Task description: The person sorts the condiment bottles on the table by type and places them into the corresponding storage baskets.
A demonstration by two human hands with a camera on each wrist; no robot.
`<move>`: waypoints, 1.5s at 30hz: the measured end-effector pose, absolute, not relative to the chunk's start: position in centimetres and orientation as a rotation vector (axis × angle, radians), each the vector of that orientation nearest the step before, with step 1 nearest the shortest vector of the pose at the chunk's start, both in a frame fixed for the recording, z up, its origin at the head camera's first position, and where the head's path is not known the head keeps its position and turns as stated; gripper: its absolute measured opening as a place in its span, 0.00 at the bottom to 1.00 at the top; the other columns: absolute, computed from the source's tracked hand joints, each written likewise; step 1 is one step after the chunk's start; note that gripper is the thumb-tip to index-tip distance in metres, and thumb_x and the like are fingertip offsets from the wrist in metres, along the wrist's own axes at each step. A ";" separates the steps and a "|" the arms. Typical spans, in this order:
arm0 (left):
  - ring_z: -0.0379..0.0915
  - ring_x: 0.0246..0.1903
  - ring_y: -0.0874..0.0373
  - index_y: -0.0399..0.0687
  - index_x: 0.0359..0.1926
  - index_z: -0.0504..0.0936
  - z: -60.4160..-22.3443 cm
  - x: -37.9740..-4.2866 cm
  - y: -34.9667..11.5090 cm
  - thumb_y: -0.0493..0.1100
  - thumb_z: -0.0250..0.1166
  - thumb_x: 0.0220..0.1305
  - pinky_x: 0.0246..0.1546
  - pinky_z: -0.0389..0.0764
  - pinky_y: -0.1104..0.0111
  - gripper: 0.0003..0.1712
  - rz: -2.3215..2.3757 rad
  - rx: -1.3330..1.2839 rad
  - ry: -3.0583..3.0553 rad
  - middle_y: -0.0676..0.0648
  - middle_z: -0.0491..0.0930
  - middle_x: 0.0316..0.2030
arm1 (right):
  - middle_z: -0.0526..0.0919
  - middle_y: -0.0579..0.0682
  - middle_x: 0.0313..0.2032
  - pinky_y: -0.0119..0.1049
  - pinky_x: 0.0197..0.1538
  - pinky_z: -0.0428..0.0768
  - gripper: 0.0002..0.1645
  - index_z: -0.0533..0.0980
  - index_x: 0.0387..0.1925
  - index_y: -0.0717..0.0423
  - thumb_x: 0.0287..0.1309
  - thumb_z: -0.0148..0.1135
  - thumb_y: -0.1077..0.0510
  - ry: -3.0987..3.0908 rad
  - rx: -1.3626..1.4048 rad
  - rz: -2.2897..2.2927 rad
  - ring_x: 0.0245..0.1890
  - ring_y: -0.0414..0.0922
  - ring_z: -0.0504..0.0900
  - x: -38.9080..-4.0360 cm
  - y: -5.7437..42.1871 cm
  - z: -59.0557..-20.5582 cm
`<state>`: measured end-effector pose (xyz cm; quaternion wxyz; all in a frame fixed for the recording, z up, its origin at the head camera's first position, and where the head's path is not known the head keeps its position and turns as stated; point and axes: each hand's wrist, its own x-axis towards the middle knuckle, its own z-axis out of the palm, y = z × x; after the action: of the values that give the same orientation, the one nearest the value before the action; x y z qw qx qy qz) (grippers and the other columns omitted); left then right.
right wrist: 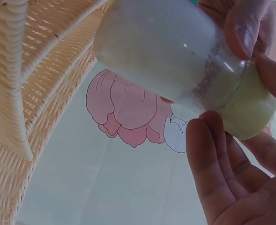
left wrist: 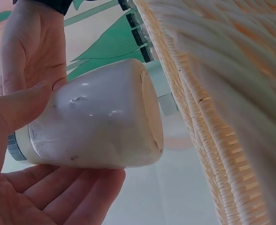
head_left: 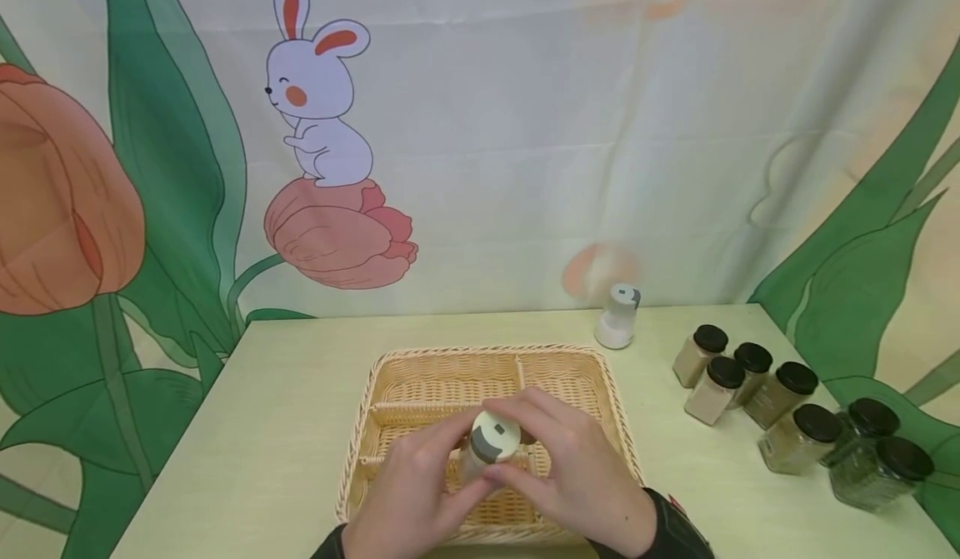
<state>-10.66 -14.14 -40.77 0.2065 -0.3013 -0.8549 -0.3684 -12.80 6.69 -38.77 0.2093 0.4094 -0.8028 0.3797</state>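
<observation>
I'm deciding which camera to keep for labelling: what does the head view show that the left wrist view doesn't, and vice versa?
Only the head view: the printed rabbit and the top of the cap with its grey part.

Only the left wrist view: the base of the container.

Both: that container, held between the left hand and right hand, the woven basket and some black-lidded jars.

Smooth gloss on the plastic-looking shaker [left wrist: 98,122], rough wicker weave on the basket [head_left: 622,413], creased cloth backdrop [head_left: 487,142] looking matt
</observation>
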 end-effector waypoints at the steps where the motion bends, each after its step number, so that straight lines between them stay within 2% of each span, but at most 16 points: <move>1: 0.85 0.50 0.66 0.54 0.64 0.78 -40.8 -10.7 -14.2 0.57 0.73 0.65 0.48 0.86 0.70 0.30 -1.025 -0.838 -2.377 0.59 0.86 0.53 | 0.83 0.40 0.45 0.22 0.39 0.79 0.34 0.79 0.61 0.52 0.53 0.80 0.51 -2.236 1.141 1.056 0.36 0.31 0.78 -12.8 6.7 -38.8; 15: 0.85 0.46 0.68 0.54 0.63 0.79 -40.7 -10.7 -14.2 0.56 0.73 0.65 0.44 0.87 0.71 0.28 -1.058 -0.846 -2.371 0.60 0.86 0.51 | 0.84 0.41 0.48 0.23 0.42 0.81 0.33 0.78 0.62 0.52 0.56 0.78 0.52 -2.239 1.174 1.074 0.39 0.31 0.81 -12.8 6.8 -38.7; 29: 0.85 0.47 0.68 0.59 0.63 0.78 -40.8 -10.8 -14.3 0.57 0.72 0.65 0.43 0.87 0.72 0.28 -1.092 -0.833 -2.384 0.63 0.85 0.52 | 0.84 0.42 0.48 0.25 0.42 0.83 0.33 0.78 0.63 0.52 0.57 0.78 0.53 -2.237 1.211 1.073 0.39 0.32 0.81 -13.1 6.8 -38.8; 36: 0.85 0.48 0.67 0.58 0.62 0.79 -40.6 -10.8 -14.4 0.57 0.73 0.65 0.44 0.87 0.70 0.27 -1.078 -0.827 -2.399 0.62 0.85 0.52 | 0.84 0.42 0.50 0.28 0.42 0.84 0.33 0.78 0.63 0.52 0.57 0.77 0.54 -2.224 1.227 1.087 0.40 0.32 0.81 -13.2 6.8 -38.8; 45: 0.84 0.48 0.67 0.60 0.62 0.79 -40.5 -10.8 -14.5 0.58 0.72 0.65 0.43 0.87 0.72 0.27 -1.086 -0.815 -2.418 0.63 0.85 0.52 | 0.83 0.42 0.49 0.26 0.41 0.83 0.32 0.78 0.63 0.52 0.57 0.77 0.54 -2.218 1.234 1.073 0.40 0.32 0.81 -13.3 6.9 -38.9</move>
<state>-10.80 -14.45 -40.53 0.1831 -0.2888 -0.8573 -0.3849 -13.30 6.89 -38.88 0.1918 0.4395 -0.7898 0.3823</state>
